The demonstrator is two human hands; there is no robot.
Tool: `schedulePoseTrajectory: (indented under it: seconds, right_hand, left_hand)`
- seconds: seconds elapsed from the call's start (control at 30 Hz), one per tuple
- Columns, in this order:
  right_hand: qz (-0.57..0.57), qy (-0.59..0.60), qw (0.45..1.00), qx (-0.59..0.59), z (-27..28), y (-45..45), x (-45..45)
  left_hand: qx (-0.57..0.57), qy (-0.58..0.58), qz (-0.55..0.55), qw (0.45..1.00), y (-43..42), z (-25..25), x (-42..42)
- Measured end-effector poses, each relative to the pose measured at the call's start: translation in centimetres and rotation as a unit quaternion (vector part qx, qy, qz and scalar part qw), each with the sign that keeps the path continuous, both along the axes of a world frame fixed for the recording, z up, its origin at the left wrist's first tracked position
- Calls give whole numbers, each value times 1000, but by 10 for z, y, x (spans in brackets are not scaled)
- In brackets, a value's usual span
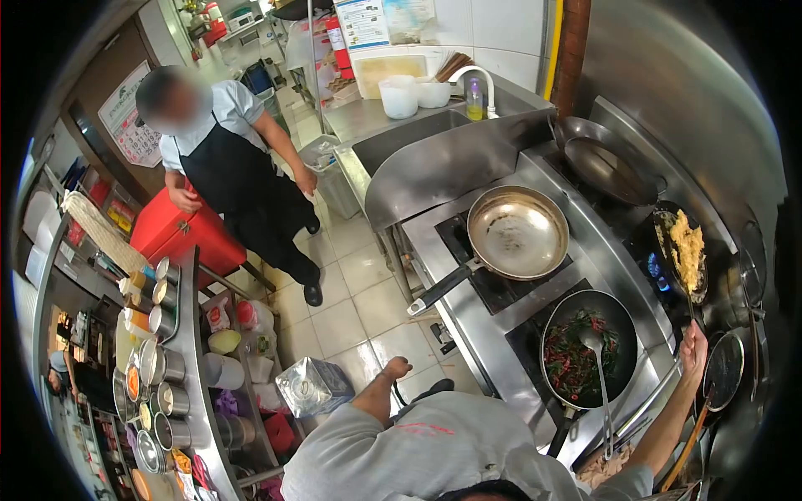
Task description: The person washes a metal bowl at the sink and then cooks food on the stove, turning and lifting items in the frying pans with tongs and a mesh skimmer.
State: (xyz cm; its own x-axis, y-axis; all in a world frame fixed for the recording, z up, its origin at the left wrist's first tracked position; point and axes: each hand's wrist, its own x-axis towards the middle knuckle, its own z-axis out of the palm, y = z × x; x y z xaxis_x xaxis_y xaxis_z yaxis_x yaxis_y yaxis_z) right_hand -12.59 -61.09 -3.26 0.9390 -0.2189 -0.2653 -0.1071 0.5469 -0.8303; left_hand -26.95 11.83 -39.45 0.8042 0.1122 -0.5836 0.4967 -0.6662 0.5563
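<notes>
On the right, my right hand is closed around the handle of a small dark pan. Yellow-orange cooked food that looks like egg is in this pan, beside a blue gas flame. My left hand hangs over the floor left of the stove, fingers curled in, with nothing visible in it. Between my hands, a black wok holds green leaves and red pieces, with a metal ladle resting in it. Behind it sits a wide metal frying pan.
A co-worker in a black apron stands beside a red container at back left. A steel sink adjoins the stove. Shelving with metal pots lines the left; a shiny tin stands nearby. Another wok rests behind.
</notes>
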Motion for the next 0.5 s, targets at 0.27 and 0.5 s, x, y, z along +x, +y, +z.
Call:
schedulePoseTrajectory:
  seconds: [0.27,0.5]
  right_hand:
    - [28,-19,999,0,-5,-5,0]
    - [17,-12,1000,1,3,3,-6]
  left_hand:
    - [56,-28,-103,993,23,-25,-15]
    - [54,-8,-151,987,19,-17,-12]
